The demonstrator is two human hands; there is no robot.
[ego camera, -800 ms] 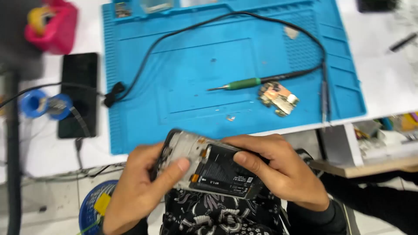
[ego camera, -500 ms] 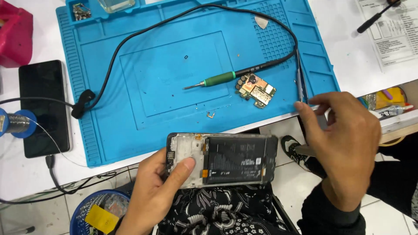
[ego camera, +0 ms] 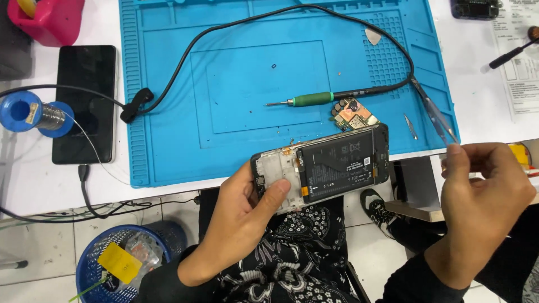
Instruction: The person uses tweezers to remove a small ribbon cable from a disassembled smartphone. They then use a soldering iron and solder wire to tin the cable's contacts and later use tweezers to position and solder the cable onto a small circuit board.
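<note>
While the blue work mat (ego camera: 168,112) covers most of the bench, the opened phone (ego camera: 323,166) hangs off the bench's near edge, back uppermost with its black battery showing. The left hand (ego camera: 247,219) grips its left end, thumb pressed on the frame. The right hand (ego camera: 483,196), near the mat's near right corner, pinches the tweezers (ego camera: 435,115) between closed fingertips. A green-handled soldering iron (ego camera: 314,100) lies on the mat just beside a small circuit board (ego camera: 353,114).
</note>
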